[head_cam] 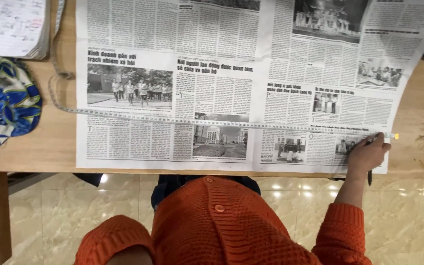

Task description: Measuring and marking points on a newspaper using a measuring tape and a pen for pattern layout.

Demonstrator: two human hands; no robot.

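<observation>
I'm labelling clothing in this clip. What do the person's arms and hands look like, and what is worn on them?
Both arms are covered by the sleeves of a chunky orange knitted cardigan with matching orange buttons down the front. The right sleeve ends in a ribbed cuff at the wrist; the right hand is bare, with no glove. The left sleeve shows only at the elbow; its hand is out of view.

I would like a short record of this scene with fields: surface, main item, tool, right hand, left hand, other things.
surface: wooden table
main item: newspaper spread flat
tool: measuring tape stretched across the newspaper
right hand: right hand presses the tape's end and holds a pen
left hand: not in view
other things: blue patterned fabric, notebook
</observation>
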